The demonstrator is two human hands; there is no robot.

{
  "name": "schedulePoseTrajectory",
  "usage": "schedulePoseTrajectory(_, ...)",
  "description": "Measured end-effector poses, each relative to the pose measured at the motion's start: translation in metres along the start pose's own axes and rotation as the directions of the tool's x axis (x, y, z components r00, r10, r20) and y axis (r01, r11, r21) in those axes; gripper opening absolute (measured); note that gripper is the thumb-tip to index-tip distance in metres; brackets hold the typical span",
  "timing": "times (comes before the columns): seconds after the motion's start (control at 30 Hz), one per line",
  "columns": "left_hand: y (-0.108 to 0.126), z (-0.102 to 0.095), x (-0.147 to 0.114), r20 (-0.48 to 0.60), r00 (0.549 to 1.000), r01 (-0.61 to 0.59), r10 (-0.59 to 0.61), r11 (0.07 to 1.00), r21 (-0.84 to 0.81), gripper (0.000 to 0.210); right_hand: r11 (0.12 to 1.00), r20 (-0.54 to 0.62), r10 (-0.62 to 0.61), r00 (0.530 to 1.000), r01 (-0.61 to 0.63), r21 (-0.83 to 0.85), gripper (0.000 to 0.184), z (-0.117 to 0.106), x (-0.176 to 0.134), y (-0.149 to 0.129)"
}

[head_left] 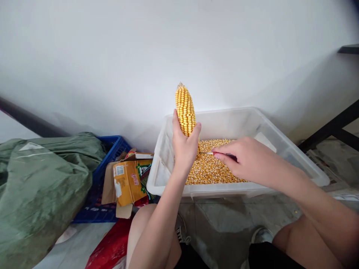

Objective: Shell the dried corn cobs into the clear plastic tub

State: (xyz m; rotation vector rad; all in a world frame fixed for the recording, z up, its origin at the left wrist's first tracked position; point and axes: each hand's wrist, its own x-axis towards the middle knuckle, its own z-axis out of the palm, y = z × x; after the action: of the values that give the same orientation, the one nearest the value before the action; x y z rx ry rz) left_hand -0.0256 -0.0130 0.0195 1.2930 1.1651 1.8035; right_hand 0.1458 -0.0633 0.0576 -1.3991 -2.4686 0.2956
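We held the tapered, ridged yellow corn cob (185, 108) above the left part of the translucent plastic tub (232, 125), left hand (185, 151) wrapped round its lower end, right hand (238, 155) clamped on a slim metal-shafted tool (206, 152). The step in hand seemed to be tool work at the cob, contact unclear, calling next for firm grip and careful aim; glossy loose kernels (214, 172) lay below.
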Motion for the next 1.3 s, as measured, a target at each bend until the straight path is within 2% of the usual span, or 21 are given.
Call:
schedulePoseTrajectory(0.13,0.002,0.004,-0.004,0.039,0.999,-0.012,0.010,0.999,0.041,0.068,0.993,0.004,-0.007,1.000,0.008,-0.121,0.030,0.003,0.000,-0.012)
schedulePoseTrajectory(0.23,0.001,0.009,-0.006,0.064,0.998,-0.017,0.012,0.997,0.070,0.071,0.964,0.010,0.022,1.000,-0.019,-0.265,0.028,0.015,-0.005,-0.028)
schedulePoseTrajectory(0.3,-0.001,0.012,-0.007,0.060,0.998,-0.036,0.031,0.995,0.091,0.073,0.934,-0.037,0.061,0.997,-0.070,-0.350,0.027,0.026,-0.010,-0.040)
schedulePoseTrajectory(0.4,-0.002,0.013,-0.006,0.002,0.999,-0.047,0.047,0.992,0.115,0.076,0.903,-0.123,0.108,0.987,-0.149,-0.403,0.037,0.035,-0.016,-0.050)
schedulePoseTrajectory(0.47,-0.003,0.011,-0.004,-0.037,0.999,-0.025,0.029,0.993,0.114,0.076,0.926,-0.104,0.103,0.989,-0.134,-0.354,0.033,0.029,-0.015,-0.047)
schedulePoseTrajectory(0.53,-0.004,0.007,-0.003,-0.062,0.998,0.022,-0.018,0.997,0.068,0.071,0.971,-0.056,0.079,0.995,-0.089,-0.224,0.027,0.015,-0.013,-0.037)
schedulePoseTrajectory(0.57,-0.005,0.006,-0.002,-0.065,0.996,0.056,-0.054,0.998,0.030,0.067,0.983,-0.048,0.092,0.995,-0.098,-0.152,0.030,0.006,-0.012,-0.030)
schedulePoseTrajectory(0.67,-0.005,0.003,-0.002,-0.038,0.987,0.152,-0.155,0.986,-0.070,0.061,0.992,-0.079,0.120,0.990,-0.122,-0.017,0.034,-0.015,-0.010,-0.012)
schedulePoseTrajectory(0.77,-0.003,0.003,-0.004,-0.019,0.986,0.161,-0.163,0.984,-0.080,0.058,0.991,-0.098,0.134,0.986,-0.132,0.033,0.034,-0.019,-0.008,-0.005)
schedulePoseTrajectory(0.93,-0.004,0.005,-0.005,-0.028,0.987,0.155,-0.158,0.982,-0.108,0.049,0.988,-0.025,0.145,0.989,-0.144,0.047,0.035,-0.009,-0.001,-0.010)
schedulePoseTrajectory(1.07,-0.006,0.004,-0.007,0.004,0.992,0.127,-0.127,0.989,-0.076,0.045,0.991,-0.024,0.135,0.991,-0.135,0.015,0.034,-0.009,0.001,-0.015)
schedulePoseTrajectory(1.3,0.001,0.006,-0.013,0.020,0.998,-0.063,0.061,0.995,0.076,0.047,0.981,-0.030,0.140,0.990,-0.143,-0.128,0.037,-0.002,0.000,-0.030)
